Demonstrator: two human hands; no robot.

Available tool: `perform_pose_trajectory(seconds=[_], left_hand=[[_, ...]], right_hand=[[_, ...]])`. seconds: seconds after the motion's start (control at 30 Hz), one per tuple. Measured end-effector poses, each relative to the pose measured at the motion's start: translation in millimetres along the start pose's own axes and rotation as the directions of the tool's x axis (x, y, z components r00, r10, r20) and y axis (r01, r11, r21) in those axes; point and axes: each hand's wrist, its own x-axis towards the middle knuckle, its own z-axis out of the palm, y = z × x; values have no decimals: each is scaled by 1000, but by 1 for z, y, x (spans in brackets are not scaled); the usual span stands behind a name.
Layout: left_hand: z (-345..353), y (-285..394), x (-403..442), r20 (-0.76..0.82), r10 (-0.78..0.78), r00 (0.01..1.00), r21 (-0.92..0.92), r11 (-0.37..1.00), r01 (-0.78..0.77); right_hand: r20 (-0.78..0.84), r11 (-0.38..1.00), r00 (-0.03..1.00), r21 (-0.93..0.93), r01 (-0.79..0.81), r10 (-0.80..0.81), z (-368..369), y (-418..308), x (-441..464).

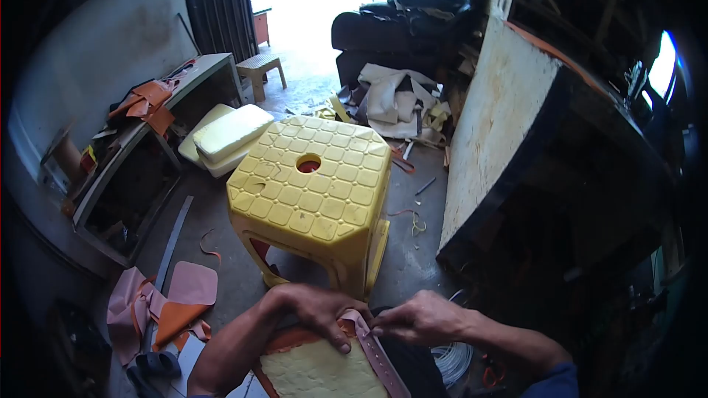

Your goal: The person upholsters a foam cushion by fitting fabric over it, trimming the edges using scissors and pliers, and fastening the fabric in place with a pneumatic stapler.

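Observation:
A foam cushion (321,370) with an orange cover around its edge lies low in the view, between my forearms. Along its right side runs a pinkish strip (380,361) with a row of small dots. My left hand (318,315) rests on the cushion's top right corner, thumb on the foam and fingers closed on the strip's upper end. Just right of it, my right hand (420,318) pinches at the same strip; its fingertips are partly hidden.
A yellow plastic stool (317,177) stands directly ahead. Foam pads (228,136) and a bench (199,74) with orange scraps are at left. Pink and orange pieces (193,287) lie lower left. A large pale panel (501,118) rises at right; a white wire coil (451,362) lies below.

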Motion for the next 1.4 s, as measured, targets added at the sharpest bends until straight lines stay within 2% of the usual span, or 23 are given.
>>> perform_pose_trajectory(seconds=[0.03, 0.07, 0.1, 0.13, 0.2, 0.23, 0.3, 0.43, 0.5, 0.7, 0.87, 0.93, 1.0, 1.03, 1.07, 1.1, 1.13, 1.17, 1.2, 1.23, 1.3, 1.37, 1.4], left_hand=[[3, 3, 1, 20, -9, 1000, -10, 1000, 10], [0, 9, 2, 33, -46, 998, -26, 999, 47], [-1, 13, 3, 48, -83, 995, -39, 996, 85], [0, 8, 6, 52, -101, 994, -83, 991, 105], [1, 11, 7, 45, -92, 995, -89, 991, 96], [2, 12, 8, 40, -83, 996, -102, 991, 87], [4, 7, 8, 34, -83, 996, -86, 993, 85], [8, 17, 5, 5, -129, 992, -43, 991, 129], [10, 26, 2, -6, -129, 992, -8, 992, 129], [20, 28, -3, -66, -105, 992, 23, 994, 106], [20, 21, 0, -60, -93, 994, 40, 995, 95], [17, 18, 4, -37, -64, 997, 136, 988, 68], [16, 18, 6, -11, -37, 999, 181, 983, 39], [15, 18, 7, 18, -11, 1000, 228, 974, 7], [14, 11, 9, 18, -83, 996, 214, 974, 77], [15, 9, 8, 16, -81, 997, 219, 973, 75], [13, 7, 8, -6, -3, 1000, 204, 979, 4], [14, 5, 7, -20, 69, 997, 177, 982, -64], [13, 16, 6, 26, -37, 999, 132, 991, 33], [15, 17, 8, 28, -39, 999, 125, 992, 35], [12, 21, 9, 64, -133, 989, 79, 989, 128], [13, 16, 5, 29, -85, 996, 59, 995, 83], [15, 19, 5, 23, -96, 995, 36, 995, 95]], right_hand=[[-64, 987, 998, -160, -3, -8, -6, -10, -4], [-163, 975, 982, -216, 53, -90, -4, -13, -8], [-165, 974, 982, -218, 54, -91, -4, -20, -11], [-157, 951, 985, -309, 19, -71, -4, -28, -13], [-134, 897, 990, -442, -28, -35, -1, -33, -14], [-138, 897, 990, -441, -29, -36, 2, -34, -16], [-215, 858, 975, -510, -56, -64, 8, -37, -19], [-194, 857, 980, -510, -69, -37, 6, -43, -21], [-151, 850, 988, -516, -106, 32, 3, -51, -24], [-103, 835, 992, -536, -122, 78, -2, -64, -26], [-123, 824, 992, -560, -90, 25, 11, -61, -27], [-115, 829, 993, -553, -79, 18, 9, -62, -28], [-83, 848, 996, -530, -12, -37, 3, -62, -24], [-4, 906, 999, -422, -41, 44, -10, -56, -13], [-31, 915, 999, -401, -41, 31, -4, -48, -11], [-56, 921, 998, -389, -36, 15, -1, -39, -8], [-58, 914, 998, -404, -31, 8, -7, -29, -3], [-7, 979, 997, -191, 77, -80, -9, -16, -1], [26, 984, 985, 50, 169, -170, -5, -1, 2], [277, 889, 958, 453, -62, -74, 1, 23, 14], [357, 821, 928, 558, -121, -106, 6, 34, 20], [239, 908, 968, 419, -28, -81, 0, 26, 13], [223, 950, 975, 305, -61, -9, -11, 14, 5]])
